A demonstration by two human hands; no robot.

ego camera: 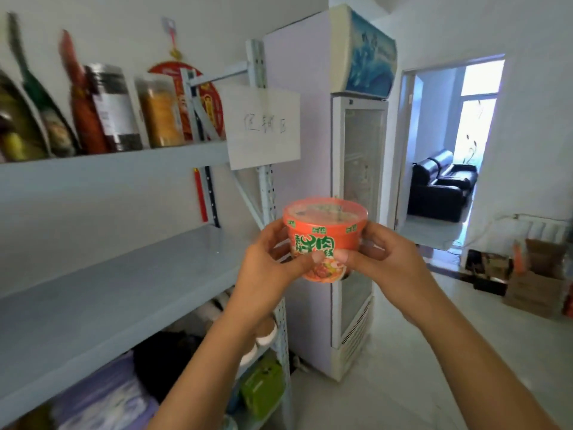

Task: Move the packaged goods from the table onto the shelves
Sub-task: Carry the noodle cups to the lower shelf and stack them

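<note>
My left hand (266, 259) and right hand (384, 256) grip the noodle cup (325, 237), fingers curled round it | cup in mid-air beside the bare middle shelf (108, 290) | not yet shelved; placing remains.

left grip (267, 261) curled, right grip (391, 259) curled

Jars (136, 110) on top shelf (117, 159), fridge (356, 181) right of shelves.
</note>
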